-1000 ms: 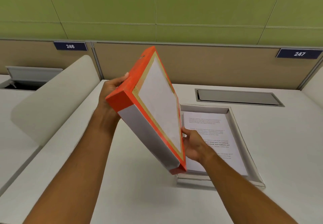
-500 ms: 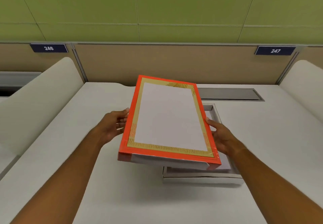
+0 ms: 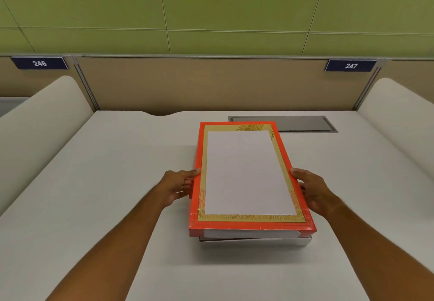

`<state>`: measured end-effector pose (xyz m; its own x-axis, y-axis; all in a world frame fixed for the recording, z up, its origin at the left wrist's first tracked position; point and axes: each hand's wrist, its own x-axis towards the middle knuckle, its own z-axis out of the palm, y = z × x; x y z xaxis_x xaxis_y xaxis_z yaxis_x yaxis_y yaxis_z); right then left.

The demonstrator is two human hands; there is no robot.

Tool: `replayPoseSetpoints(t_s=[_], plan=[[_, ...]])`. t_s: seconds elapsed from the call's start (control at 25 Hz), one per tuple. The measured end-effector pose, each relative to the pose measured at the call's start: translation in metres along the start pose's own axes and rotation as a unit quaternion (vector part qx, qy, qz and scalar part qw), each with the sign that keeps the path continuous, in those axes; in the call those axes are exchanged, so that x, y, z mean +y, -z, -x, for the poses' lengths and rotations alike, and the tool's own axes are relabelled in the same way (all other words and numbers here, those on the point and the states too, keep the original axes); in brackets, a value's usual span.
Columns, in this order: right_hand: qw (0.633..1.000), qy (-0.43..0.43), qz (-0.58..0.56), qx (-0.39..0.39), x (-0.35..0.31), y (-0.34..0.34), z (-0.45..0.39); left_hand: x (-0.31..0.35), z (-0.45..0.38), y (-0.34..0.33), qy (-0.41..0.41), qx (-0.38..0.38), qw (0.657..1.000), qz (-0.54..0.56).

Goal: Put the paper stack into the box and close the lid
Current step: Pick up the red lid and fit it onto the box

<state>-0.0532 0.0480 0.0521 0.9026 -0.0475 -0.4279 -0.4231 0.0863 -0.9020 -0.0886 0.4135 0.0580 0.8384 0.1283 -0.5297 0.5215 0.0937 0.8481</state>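
Note:
The orange lid [image 3: 246, 174], with a gold border and a white centre panel, lies flat over the grey-white box [image 3: 253, 241] on the white desk. Only the box's near edge shows below the lid, with a thin gap at the near left corner. The paper stack is hidden under the lid. My left hand [image 3: 180, 186] grips the lid's left edge and my right hand [image 3: 310, 191] grips its right edge, thumbs on top.
A grey cable hatch [image 3: 284, 124] is set into the white desk [image 3: 117, 183] behind the box. Rounded white dividers stand at the left [image 3: 40, 124] and right [image 3: 397, 117]. A tan partition with labels 246 and 247 closes the back.
The lid went from tilted upright, left of the open box, to level and down over the box. The paper sheet is now covered. Both hands moved to the lid's side edges.

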Motion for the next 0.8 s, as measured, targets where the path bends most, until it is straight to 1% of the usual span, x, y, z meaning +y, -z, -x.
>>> replayPoseSetpoints(t_s=[0.2, 0.32, 0.6, 0.72, 0.8], plan=[[0.999, -0.018, 0.038, 0.019, 0.017, 0.005, -0.002, -0.016, -0.006, -0.01, 0.017, 0.018, 1.0, -0.012], [0.998, -0.024, 0.061, 0.019, 0.009, 0.014, -0.018, -0.014, -0.02, -0.026, 0.029, 0.034, 0.999, -0.012], [0.988, -0.069, 0.14, 0.017, 0.009, 0.008, -0.023, -0.022, -0.021, -0.023, 0.078, 0.029, 0.996, -0.01], [0.981, -0.095, 0.167, 0.011, 0.0, 0.01, -0.024, -0.016, -0.023, -0.025, 0.071, 0.04, 0.997, -0.014], [0.977, -0.101, 0.189, 0.014, -0.007, 0.011, -0.028, -0.011, -0.026, -0.027, 0.056, 0.064, 0.996, -0.036]])
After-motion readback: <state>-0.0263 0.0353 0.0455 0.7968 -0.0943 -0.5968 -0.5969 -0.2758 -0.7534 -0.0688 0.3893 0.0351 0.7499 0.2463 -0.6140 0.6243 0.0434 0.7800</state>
